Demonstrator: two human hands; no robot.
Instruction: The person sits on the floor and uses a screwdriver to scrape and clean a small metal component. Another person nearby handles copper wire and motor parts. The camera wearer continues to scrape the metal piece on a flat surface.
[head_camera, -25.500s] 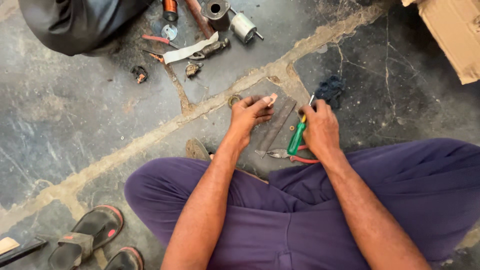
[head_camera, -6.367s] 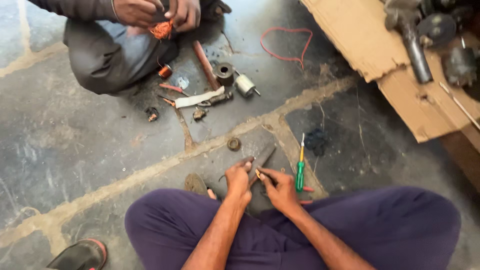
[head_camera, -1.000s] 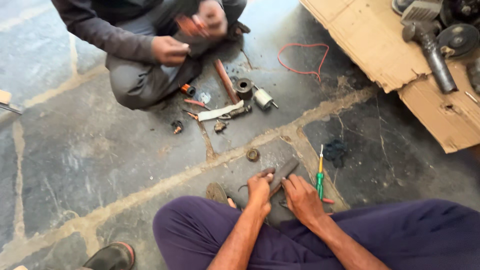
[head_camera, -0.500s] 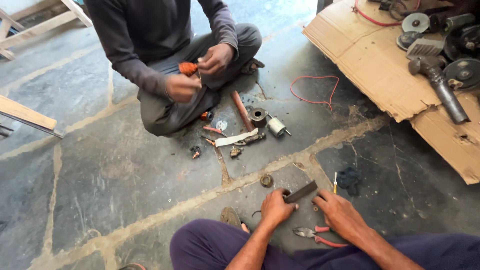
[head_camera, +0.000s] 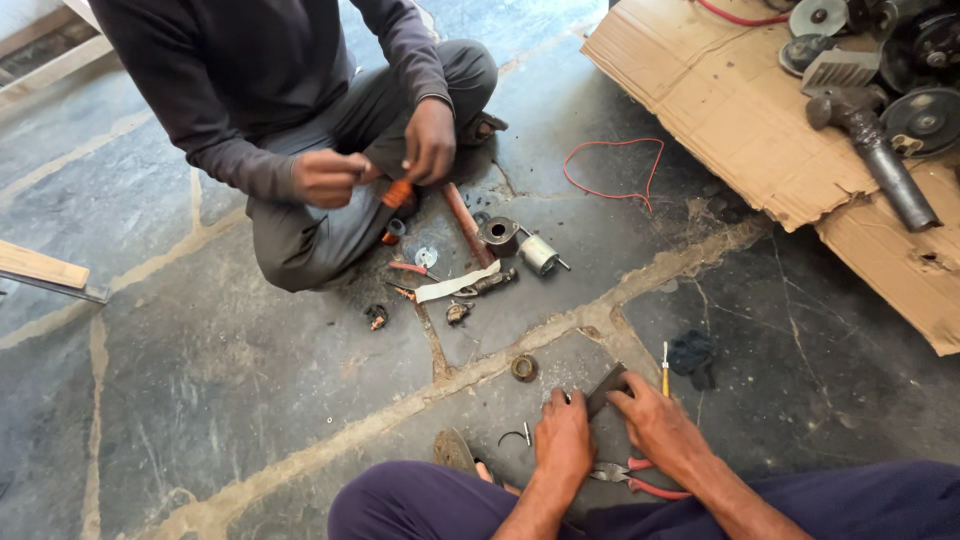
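Left hand (head_camera: 563, 440) palm-down on the stone floor (head_camera: 250, 380), fingers curled, fingertips at the near edge of a dark flat metal piece (head_camera: 606, 388); whether it actually grips the piece, cannot tell. Right hand (head_camera: 660, 425) just beside it, fingers bent onto the same piece from the right side, pressing or pinching it against the floor. Piece lies just ahead of both hands, between their fingertips. Red-handled pliers (head_camera: 630, 478) on the floor just behind the right hand, near the wrist. Small bent wire clip (head_camera: 513, 437) left of the left hand. Yellow-tipped screwdriver (head_camera: 664, 368) just ahead of the right hand; dark rag (head_camera: 692, 356) beyond it. Small ring (head_camera: 523, 368) ahead of the left hand. Farther off, a second person (head_camera: 300, 120) crouches over scattered motor parts (head_camera: 520, 245). Cardboard sheet (head_camera: 720, 100) with tools far right.
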